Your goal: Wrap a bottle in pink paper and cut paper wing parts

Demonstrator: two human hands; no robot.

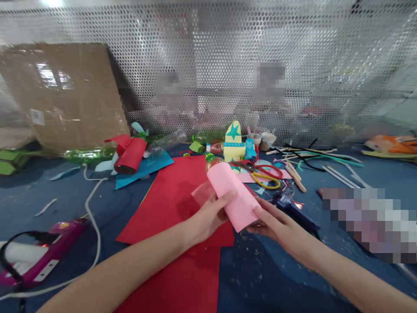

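A plastic bottle (213, 162) with a green cap is wrapped in pink paper (232, 195). It tilts, its cap end pointing up and away from me. My left hand (208, 215) is closed round its left side, thumb on the pink paper. At the lower right end, my right hand (270, 221) grips the bottle, thumb on top and fingers underneath. A pink flap sticks out on the left, behind my left fingers. Sheets of red paper (163, 213) lie beneath on the blue table.
Red-handled and yellow-handled scissors (265, 180) lie beyond my right hand. A red-wrapped bottle (130, 155) stands left on blue paper. A glue gun (293, 211) is at right, a purple power strip (48, 250) with cords at left. A perforated metal screen (208, 65) closes the back.
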